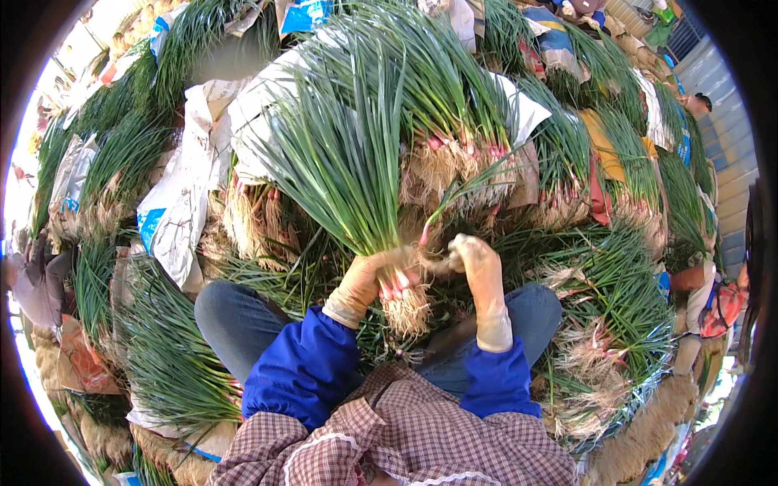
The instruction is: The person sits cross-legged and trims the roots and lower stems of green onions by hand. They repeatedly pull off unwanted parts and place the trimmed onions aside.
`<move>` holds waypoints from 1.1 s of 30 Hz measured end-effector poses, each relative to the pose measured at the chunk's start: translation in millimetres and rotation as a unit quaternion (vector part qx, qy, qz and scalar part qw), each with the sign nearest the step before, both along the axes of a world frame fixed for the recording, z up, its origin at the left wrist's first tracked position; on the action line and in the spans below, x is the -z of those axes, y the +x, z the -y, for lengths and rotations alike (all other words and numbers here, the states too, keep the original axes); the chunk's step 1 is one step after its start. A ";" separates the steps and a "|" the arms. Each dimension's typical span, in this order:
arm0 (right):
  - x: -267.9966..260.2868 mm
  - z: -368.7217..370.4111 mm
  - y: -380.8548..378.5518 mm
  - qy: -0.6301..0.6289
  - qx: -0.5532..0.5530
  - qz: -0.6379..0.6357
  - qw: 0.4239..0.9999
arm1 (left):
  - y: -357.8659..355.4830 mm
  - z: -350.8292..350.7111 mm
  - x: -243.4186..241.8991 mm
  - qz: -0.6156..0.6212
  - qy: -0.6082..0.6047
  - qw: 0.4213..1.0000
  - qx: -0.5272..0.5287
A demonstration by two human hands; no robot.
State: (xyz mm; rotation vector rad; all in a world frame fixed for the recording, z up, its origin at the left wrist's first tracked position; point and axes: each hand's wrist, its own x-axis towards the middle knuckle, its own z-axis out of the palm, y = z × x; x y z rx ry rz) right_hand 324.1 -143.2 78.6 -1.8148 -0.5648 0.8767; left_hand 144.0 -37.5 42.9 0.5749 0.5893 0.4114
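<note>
My left hand [363, 284], in a pale rubber glove, is closed around a bunch of green onions [349, 176] with pink bulbs. Its leaves fan upward and its pale roots hang below my fingers. My right hand [480, 261], gloved the same way, is at the right of the bunch with bent fingers, near the blurred roots of a single green onion [424, 235]. Whether my right fingers grip those roots is unclear. Just beyond lies a large pile of green onions [450, 109], its roots towards me.
White woven sacks [188, 164] lie among more onion heaps ahead and left. Loose green onions [595, 340] lie on the right, another heap [170, 358] on the left. People [717, 304] are at the right and left edges, near a metal wall [723, 121] on the right.
</note>
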 end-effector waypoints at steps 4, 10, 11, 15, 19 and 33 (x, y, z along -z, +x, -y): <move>23.1 -25.9 -4.4 0.064 -0.148 -0.138 0.977 | -4.7 9.5 8.1 -0.041 0.035 0.998 -0.014; 47.1 -36.3 -45.3 0.077 -0.087 0.056 0.992 | -18.5 19.7 10.4 -0.114 0.085 0.990 -0.018; 50.1 -34.1 -50.7 0.057 -0.131 0.146 0.979 | -20.8 21.8 9.8 -0.123 0.072 0.990 -0.015; 64.4 -28.1 -69.5 -0.048 -0.067 0.299 0.951 | -22.4 30.4 6.4 -0.143 0.084 0.986 -0.014; 76.2 -20.2 -67.7 -0.069 -0.072 0.354 0.930 | -25.3 33.5 0.3 -0.130 0.085 0.988 -0.014; -50.9 143.1 67.0 -0.049 0.255 0.566 0.783 | -64.4 4.6 -57.8 0.327 0.038 0.940 -0.089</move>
